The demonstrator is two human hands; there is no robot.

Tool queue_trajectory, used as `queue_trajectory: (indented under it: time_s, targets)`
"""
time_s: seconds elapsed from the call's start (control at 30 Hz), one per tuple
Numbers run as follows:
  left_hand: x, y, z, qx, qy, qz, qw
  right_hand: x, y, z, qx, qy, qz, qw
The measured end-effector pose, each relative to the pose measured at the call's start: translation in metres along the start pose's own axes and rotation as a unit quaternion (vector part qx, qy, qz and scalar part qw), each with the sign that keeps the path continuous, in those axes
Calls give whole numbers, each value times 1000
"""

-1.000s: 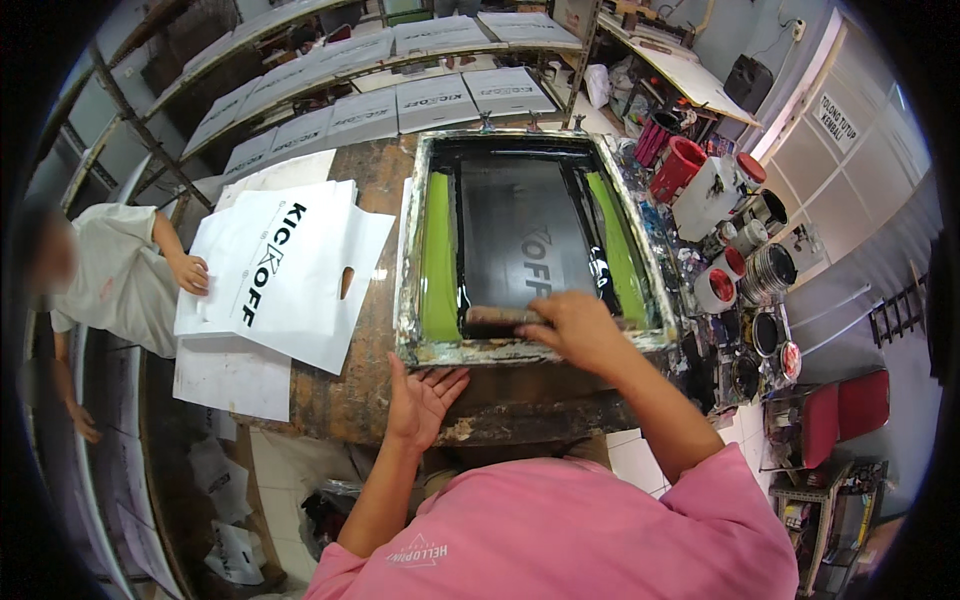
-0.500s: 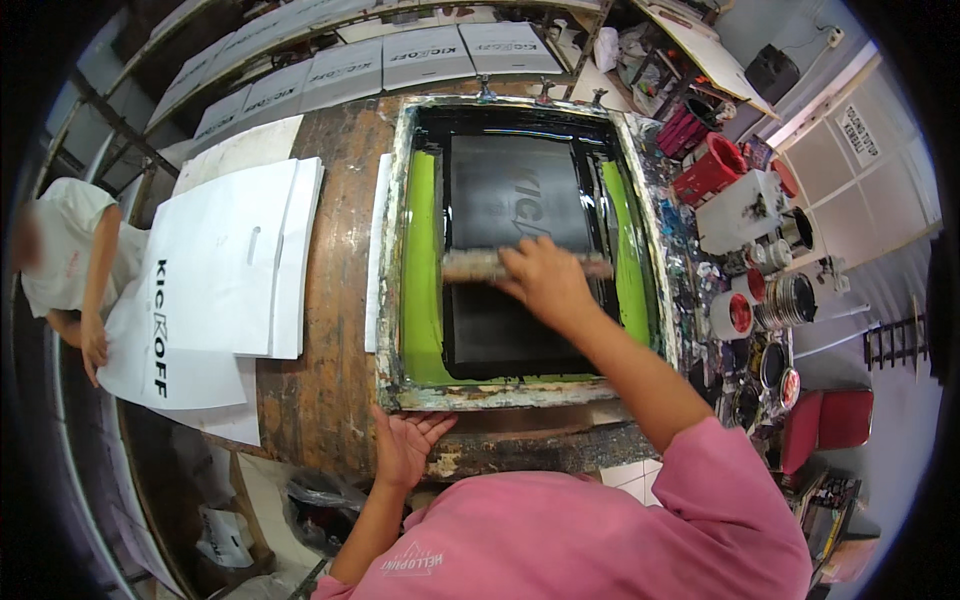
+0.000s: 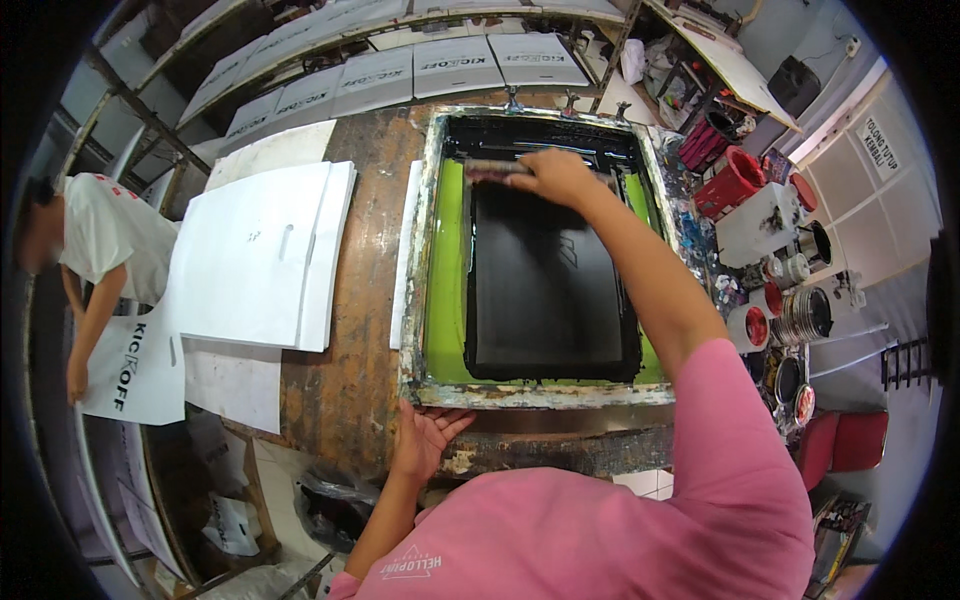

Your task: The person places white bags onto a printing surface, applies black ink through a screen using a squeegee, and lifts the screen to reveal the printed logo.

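Observation:
A screen-printing frame (image 3: pixel 520 397) with a paint-crusted wooden border lies on the worktable, its mesh green at the sides and coated with black ink (image 3: pixel 545 320) in the middle. Near the far end of the mesh, my right hand (image 3: pixel 562 178) grips a wooden squeegee (image 3: pixel 488 171) that lies crosswise, its right part hidden behind the hand and arm. Faint dark lettering shows through the ink. At the frame's near left corner my left hand (image 3: pixel 428 440) is palm up, fingers stretched along the lower edge and thumb raised against the border.
To the left is a stack of white sheets (image 3: pixel 250 260); beyond it a co-worker (image 3: pixel 115 240) holds a printed white bag (image 3: pixel 135 370). Ink cans (image 3: pixel 805 312) and a red bucket (image 3: pixel 727 180) crowd the right side. Racks with printed bags (image 3: pixel 455 68) stand behind. Clamps (image 3: pixel 568 104) hold the frame's far edge.
My right hand has pushed the squeegee from mid-mesh to the far end. My left hand stays at the frame's corner. The co-worker has drawn a printed bag away from the stack.

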State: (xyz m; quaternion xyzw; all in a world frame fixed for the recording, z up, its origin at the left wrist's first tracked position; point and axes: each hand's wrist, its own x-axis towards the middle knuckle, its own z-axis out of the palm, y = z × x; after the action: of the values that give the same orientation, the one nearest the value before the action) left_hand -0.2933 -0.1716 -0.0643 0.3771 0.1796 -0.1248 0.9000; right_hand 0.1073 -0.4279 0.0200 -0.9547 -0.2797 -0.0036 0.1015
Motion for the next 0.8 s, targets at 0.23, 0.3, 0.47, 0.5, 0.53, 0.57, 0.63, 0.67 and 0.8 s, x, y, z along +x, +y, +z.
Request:
queue_trajectory:
  time_s: [0.23, 0.3, 0.47, 0.5, 0.53, 0.57, 0.63, 0.67, 0.8]
  targets:
    - [4, -8, -8, -1, -56, 42, 998, -229, -123, -9, 39, -42, -6, 998]
    - [-1, -10, -9, 10, -30, 61, 998, -266, -149, -7, 44, -9, 2, 999]
    - [-18, 26, 18, 31, -113, 136, 984, -294, -175, -32, -62, 194, -8, 979]
    - [-22, 38, 31, 27, -159, 166, 973, -290, -184, -55, -75, 223, 4, 972]
    - [-24, 55, 49, 23, -204, 196, 959, -283, -188, -77, -88, 253, 17, 963]
    - [-24, 67, 62, 18, -247, 227, 942, -270, -187, -92, -98, 283, 12, 954]
    - [-14, 81, 87, 12, -265, 251, 931, -246, -180, -124, -109, 330, 0, 938]
    - [-9, 86, 95, 10, -274, 266, 924, -236, -177, -136, -108, 347, -8, 932]
    - [36, 58, 75, 794, 101, 293, 523, -208, -171, -167, -98, 403, -29, 910]
